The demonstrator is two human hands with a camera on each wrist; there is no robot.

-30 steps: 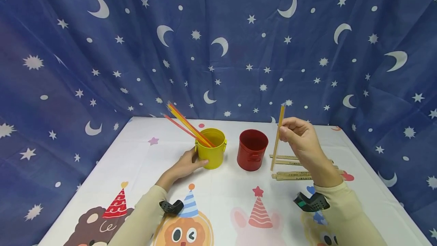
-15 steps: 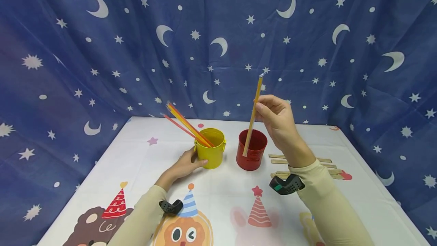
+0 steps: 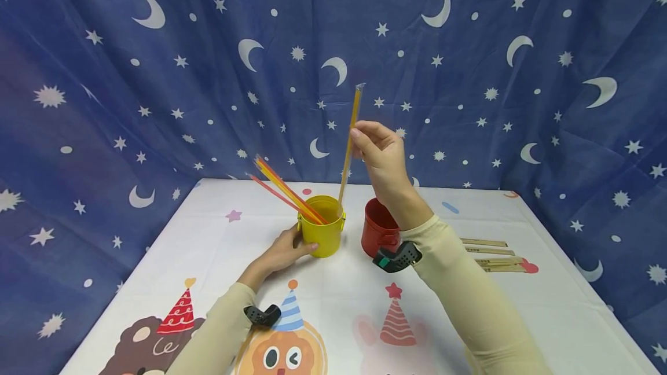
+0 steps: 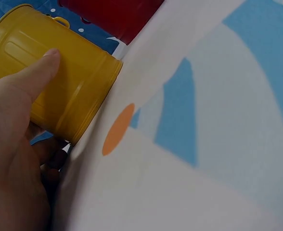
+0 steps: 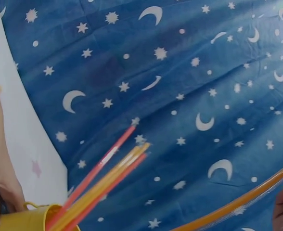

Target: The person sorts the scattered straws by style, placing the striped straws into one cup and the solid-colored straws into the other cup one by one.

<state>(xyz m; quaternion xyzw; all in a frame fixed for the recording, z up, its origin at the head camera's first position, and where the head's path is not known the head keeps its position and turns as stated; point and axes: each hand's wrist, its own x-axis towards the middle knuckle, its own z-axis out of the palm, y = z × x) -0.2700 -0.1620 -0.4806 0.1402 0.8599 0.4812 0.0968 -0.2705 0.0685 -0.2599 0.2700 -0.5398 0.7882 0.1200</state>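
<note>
Right hand (image 3: pixel 382 158) has swung left over the last half second, carrying a yellow straw (image 3: pixel 346 172) from over the red bucket (image 3: pixel 376 233) across to the yellow bucket (image 3: pixel 325 241); left hand (image 3: pixel 281 252) hasn't budged. Closest in you get cream sleeves (image 3: pixel 476 305) with black wrist cameras (image 3: pixel 262 315), above a white surface (image 3: pixel 198 247) printed with cartoon animals. Left hand's grip is around the yellow bucket, thumb across the front, and more straws (image 3: pixel 286 188) lean out leftward. Right hand's grip is pinching that yellow straw, slightly tilted, lower end by the bucket's right rim, can't tell if it's inside. Red bucket's next door, partly behind the right arm, then flat tan strips (image 3: pixel 502 261) further right. Starry blue curtain (image 3: pixel 208 85) at the back.
</note>
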